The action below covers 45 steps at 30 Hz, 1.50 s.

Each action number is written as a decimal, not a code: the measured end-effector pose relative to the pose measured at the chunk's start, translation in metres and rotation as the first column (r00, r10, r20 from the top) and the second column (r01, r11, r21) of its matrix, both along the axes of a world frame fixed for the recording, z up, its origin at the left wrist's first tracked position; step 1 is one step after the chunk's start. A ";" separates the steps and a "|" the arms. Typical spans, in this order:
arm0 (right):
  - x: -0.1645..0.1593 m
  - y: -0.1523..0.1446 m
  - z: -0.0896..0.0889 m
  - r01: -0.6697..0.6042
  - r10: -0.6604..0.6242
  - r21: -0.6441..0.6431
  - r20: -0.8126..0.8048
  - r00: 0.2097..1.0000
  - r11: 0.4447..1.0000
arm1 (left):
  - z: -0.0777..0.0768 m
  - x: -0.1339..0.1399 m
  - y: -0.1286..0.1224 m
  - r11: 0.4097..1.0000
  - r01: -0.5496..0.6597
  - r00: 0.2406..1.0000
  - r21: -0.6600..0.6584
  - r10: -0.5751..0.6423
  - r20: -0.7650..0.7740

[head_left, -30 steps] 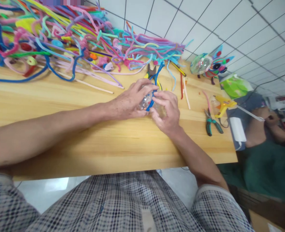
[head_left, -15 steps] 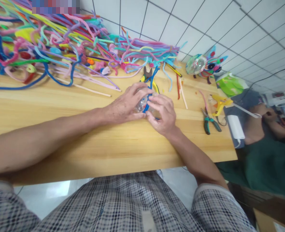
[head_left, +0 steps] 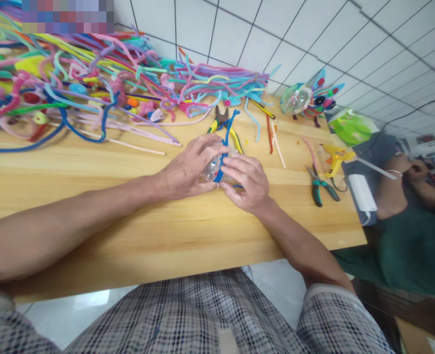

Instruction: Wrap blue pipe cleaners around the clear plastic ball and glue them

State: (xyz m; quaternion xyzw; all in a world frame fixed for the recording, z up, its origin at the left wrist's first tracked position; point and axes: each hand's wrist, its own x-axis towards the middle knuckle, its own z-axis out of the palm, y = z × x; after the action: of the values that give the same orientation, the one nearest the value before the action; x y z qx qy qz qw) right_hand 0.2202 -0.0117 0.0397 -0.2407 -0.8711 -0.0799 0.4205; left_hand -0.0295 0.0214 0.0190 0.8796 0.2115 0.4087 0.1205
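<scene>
A clear plastic bottle piece (head_left: 212,168), rounded and shiny, lies between my hands over the wooden table. A blue pipe cleaner (head_left: 222,166) runs around it, its free end rising beyond my fingers. My left hand (head_left: 192,166) is closed around the left side of the clear piece, thumb at the near side. My right hand (head_left: 249,182) grips the right side, its fingertips pressing at the blue pipe cleaner. Much of the clear piece is hidden by my fingers. Yellow-handled pliers (head_left: 222,116) lie just beyond my hands.
Many coloured pipe cleaners (head_left: 217,81) are heaped at the back left. Green-handled pliers (head_left: 323,189), a yellow glue gun (head_left: 335,160) and a white power adapter (head_left: 362,192) lie to the right. A decorated animal figure (head_left: 323,98) stands behind them. Another person's arm (head_left: 389,194) is at far right.
The view has shifted slightly, so my hands appear a little lower. Both hands keep their hold on the clear piece, and the blue pipe cleaner stays around it.
</scene>
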 end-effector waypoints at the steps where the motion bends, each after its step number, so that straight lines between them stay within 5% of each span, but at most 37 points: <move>1: 0.001 0.000 0.001 -0.006 0.006 -0.001 -0.006 1.000 1.000 | 0.000 0.000 -0.001 1.000 -0.006 1.000 -0.006 0.006 0.003; 33: 0.004 -0.003 0.005 0.037 -0.030 -0.132 0.051 0.998 0.991 | 0.006 0.000 -0.005 0.998 0.000 1.000 -0.069 0.000 0.002; 40: -0.002 -0.006 0.010 0.010 -0.010 -0.060 -0.003 1.000 0.998 | 0.012 -0.001 -0.013 0.988 0.019 1.000 -0.155 -0.019 -0.001; 45: 0.002 -0.011 0.013 -0.005 -0.021 -0.182 -0.141 0.990 0.983 | 0.019 -0.001 -0.024 0.963 0.003 0.999 -0.270 0.007 0.037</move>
State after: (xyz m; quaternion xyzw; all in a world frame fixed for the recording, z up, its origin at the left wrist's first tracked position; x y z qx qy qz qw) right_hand 0.2218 -0.0228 0.0528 -0.2867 -0.8416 0.0159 0.4574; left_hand -0.0308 -0.0031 0.0383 0.8470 0.2638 0.3926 0.2426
